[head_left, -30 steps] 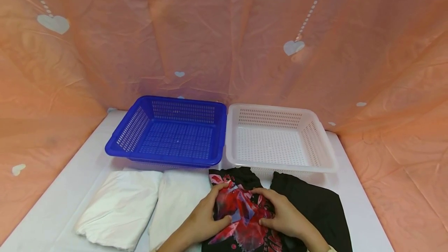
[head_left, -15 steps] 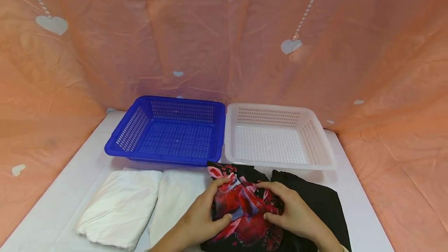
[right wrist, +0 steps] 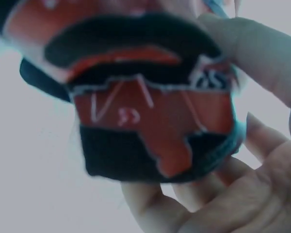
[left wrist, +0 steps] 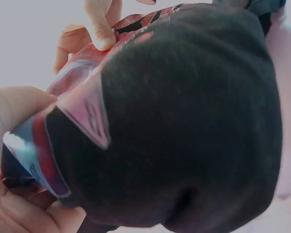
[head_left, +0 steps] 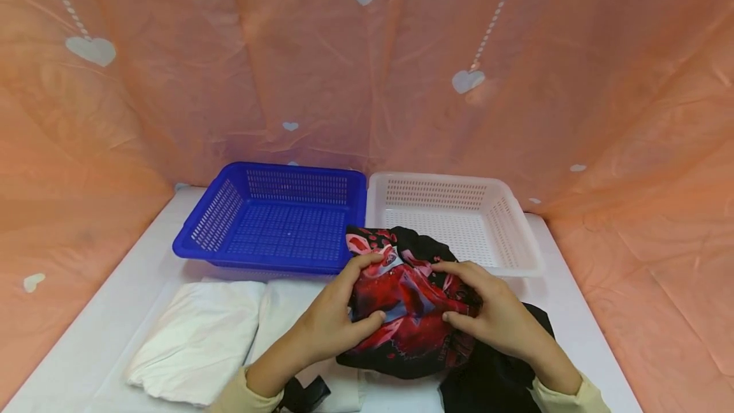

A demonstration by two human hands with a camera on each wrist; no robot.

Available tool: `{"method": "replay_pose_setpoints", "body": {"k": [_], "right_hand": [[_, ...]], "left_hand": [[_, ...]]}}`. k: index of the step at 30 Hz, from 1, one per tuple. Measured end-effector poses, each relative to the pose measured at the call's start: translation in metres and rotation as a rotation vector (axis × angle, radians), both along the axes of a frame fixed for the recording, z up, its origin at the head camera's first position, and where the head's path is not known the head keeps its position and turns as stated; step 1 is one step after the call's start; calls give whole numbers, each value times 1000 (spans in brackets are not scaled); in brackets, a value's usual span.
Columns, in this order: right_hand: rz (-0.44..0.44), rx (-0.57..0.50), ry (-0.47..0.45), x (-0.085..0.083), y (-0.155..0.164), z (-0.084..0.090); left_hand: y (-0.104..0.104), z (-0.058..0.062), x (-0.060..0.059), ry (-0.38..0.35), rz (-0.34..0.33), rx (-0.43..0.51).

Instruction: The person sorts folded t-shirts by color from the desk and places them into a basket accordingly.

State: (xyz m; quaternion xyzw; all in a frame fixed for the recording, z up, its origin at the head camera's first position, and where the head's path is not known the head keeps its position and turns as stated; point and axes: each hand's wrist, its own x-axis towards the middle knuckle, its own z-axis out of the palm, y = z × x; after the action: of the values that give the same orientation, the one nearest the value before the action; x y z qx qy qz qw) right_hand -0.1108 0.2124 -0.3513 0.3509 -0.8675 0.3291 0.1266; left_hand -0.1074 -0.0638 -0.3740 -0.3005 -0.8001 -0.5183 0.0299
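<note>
At 6 o'clock, both hands gripped the black-and-red printed shirt (head_left: 410, 301); left hand (head_left: 335, 324) and right hand (head_left: 496, 320), fingers curled, had raised it off the table (head_left: 86, 343); it hung before the white basket (head_left: 518, 244).

A makeshift staged recording booth, not a lived-in room: crinkled peach plastic sheeting (head_left: 172, 81) printed with white hearts walls in a white desk (head_left: 86, 349), where a blue basket (head_left: 275, 222) and white basket (head_left: 447, 222) sit beyond the fingers (head_left: 367, 263).
</note>
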Motion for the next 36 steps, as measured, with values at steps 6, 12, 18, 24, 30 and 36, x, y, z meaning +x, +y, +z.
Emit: {"method": "replay_pose_setpoints", "body": {"k": [6, 12, 18, 24, 30, 36], "right_hand": [[-26, -20, 79, -17, 4, 18], [-80, 31, 167, -37, 9, 34], [-160, -8, 232, -57, 11, 45], [-243, -66, 278, -81, 13, 44], [-278, -99, 250, -106, 18, 32], [-305, -95, 172, -125, 25, 10]], "left_hand": [[6, 17, -19, 97, 44, -21], [14, 31, -42, 208, 79, -35], [25, 48, -66, 333, 134, -63], [37, 51, -97, 340, 168, -59], [49, 38, -128, 311, 194, -40], [61, 16, -151, 235, 158, 6]]}}
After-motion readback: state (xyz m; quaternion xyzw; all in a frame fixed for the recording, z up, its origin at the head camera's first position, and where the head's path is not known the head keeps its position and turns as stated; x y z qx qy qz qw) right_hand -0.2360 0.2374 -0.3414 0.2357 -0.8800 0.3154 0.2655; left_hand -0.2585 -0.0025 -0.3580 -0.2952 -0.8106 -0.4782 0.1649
